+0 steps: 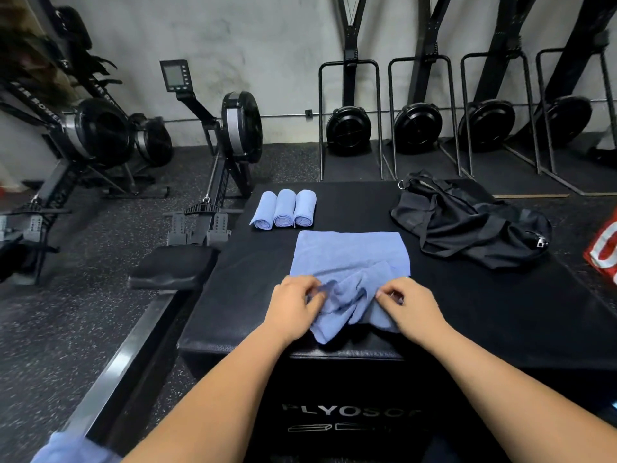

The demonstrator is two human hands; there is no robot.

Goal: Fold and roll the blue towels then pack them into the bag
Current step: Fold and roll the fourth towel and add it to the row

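Blue and slightly rumpled, the unrolled towel point(350, 252) lies on the black padded surface point(467, 312), in front of the person and a little left of its middle. Its far half is spread flat with a straight far edge; its near half is bunched into folds, and one corner hangs just over the near edge of the surface.

Both hands are on that bunched part. The left hand point(293, 302) has its fingers curled and pinches the cloth at the near left. The right hand point(409, 304) pinches a fold at the near right between thumb and fingertips. The two hands are near each other, with the gathered cloth between them.

Three rolled towels point(283, 208) lie side by side, touching, beyond the unrolled one near the far left corner, their spiral ends facing the person. The black bag point(467, 225) lies slumped on the far right of the surface, well apart from the towels, with a metal zip pull point(541, 243) at its right end.

More blue cloth point(70, 449) shows at the bottom left corner. A rowing machine point(233, 128) stands on the floor to the left.
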